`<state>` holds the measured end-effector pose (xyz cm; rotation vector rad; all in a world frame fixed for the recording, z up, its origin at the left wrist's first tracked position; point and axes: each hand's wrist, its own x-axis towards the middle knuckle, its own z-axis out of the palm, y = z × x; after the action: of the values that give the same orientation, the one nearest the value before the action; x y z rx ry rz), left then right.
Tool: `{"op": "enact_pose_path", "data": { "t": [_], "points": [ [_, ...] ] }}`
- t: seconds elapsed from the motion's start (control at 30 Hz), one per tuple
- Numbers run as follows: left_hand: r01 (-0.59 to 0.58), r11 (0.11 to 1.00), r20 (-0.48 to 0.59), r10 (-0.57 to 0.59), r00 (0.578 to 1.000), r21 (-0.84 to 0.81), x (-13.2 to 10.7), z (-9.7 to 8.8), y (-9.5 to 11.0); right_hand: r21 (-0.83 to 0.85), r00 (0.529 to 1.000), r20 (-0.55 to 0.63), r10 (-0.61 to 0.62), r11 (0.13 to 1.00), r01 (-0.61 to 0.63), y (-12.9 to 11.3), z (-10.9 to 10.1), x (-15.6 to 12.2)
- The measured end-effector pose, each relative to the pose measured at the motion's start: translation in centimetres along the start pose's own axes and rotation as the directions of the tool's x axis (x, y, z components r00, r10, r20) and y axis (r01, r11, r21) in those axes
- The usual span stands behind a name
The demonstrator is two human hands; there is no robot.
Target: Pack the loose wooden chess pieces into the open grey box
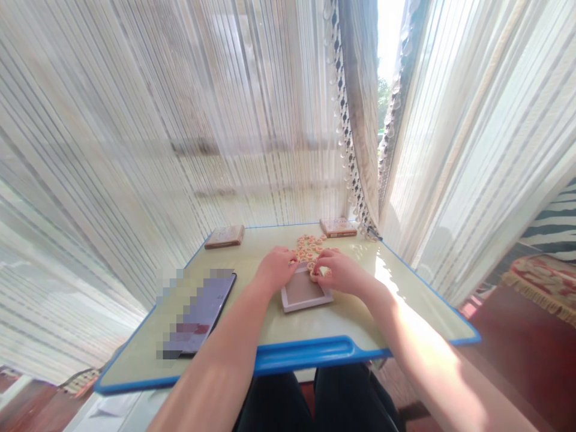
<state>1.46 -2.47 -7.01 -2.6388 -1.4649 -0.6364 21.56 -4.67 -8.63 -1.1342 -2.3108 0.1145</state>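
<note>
A shallow, pale-rimmed tray (308,308) with a brown bottom lies on the table in front of me. My right hand (337,271) reaches over the tray's right side, thumb and fingers closed on a round wooden piece (313,276). At the tray's far left corner, my left hand (278,265) has its fingers curled together beside the loose pieces; whatever is between its fingertips is too small to make out. Beyond the tray, several round, light wooden pieces with red marks (308,242) lie in a loose heap, partly hidden by both hands.
The pale yellow table (252,324) has a blue raised edge (306,355). A tablet (204,315), partly blurred, lies to the left. Two flat boxes stand at the back: a left box (224,236) and a right box (338,227). String curtains (270,120) hang behind the table.
</note>
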Motion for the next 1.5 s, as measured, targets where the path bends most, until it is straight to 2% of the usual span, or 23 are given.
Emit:
{"op": "enact_pose_path", "data": {
  "t": [0.13, 0.3, 0.53, 0.63, 0.8, 0.93, 1.07, 1.5],
  "points": [
    [-0.105, 0.992, -0.074, 0.099, 0.992, -0.075, -0.1, 0.5, 0.5, -0.05, 0.998, -0.03, 0.051, 0.997, -0.052, 0.1, -0.2, 0.1],
    [-0.128, 0.989, -0.029, 0.127, 0.992, -0.067, -0.2, 1.2, 0.7, -0.084, 0.984, -0.086, 0.156, 0.983, -0.163, 0.4, -0.2, 0.5],
    [-0.157, 0.985, 0.028, 0.16, 0.987, -0.069, 0.0, 1.5, 0.7, -0.105, 0.98, -0.114, 0.163, 0.979, -0.175, 0.2, -0.5, 0.5],
    [-0.16, 0.983, 0.025, 0.162, 0.986, -0.086, -0.1, 1.5, 0.7, -0.033, 0.986, -0.079, 0.144, 0.989, -0.147, -0.1, -0.5, 0.4],
    [-0.155, 0.983, 0.051, 0.16, 0.986, -0.098, 0.0, 1.6, 0.6, 0.092, 0.998, 0.051, 0.046, 0.994, -0.051, -0.7, -0.5, 0.0],
    [-0.171, 0.981, 0.062, 0.177, 0.982, -0.091, 0.0, 1.6, 0.6, 0.073, 0.986, 0.13, 0.101, 0.991, -0.111, -0.7, -0.3, -0.1],
    [-0.185, 0.979, 0.065, 0.191, 0.979, -0.091, 0.0, 1.6, 0.5, 0.016, 0.97, 0.128, 0.205, 0.978, -0.209, -0.7, -0.1, 0.0],
    [-0.175, 0.978, 0.093, 0.185, 0.978, -0.113, -0.1, 1.3, 0.7, 0.021, 0.973, 0.117, 0.198, 0.979, -0.201, -0.9, -0.2, 0.1]
  ]
}}
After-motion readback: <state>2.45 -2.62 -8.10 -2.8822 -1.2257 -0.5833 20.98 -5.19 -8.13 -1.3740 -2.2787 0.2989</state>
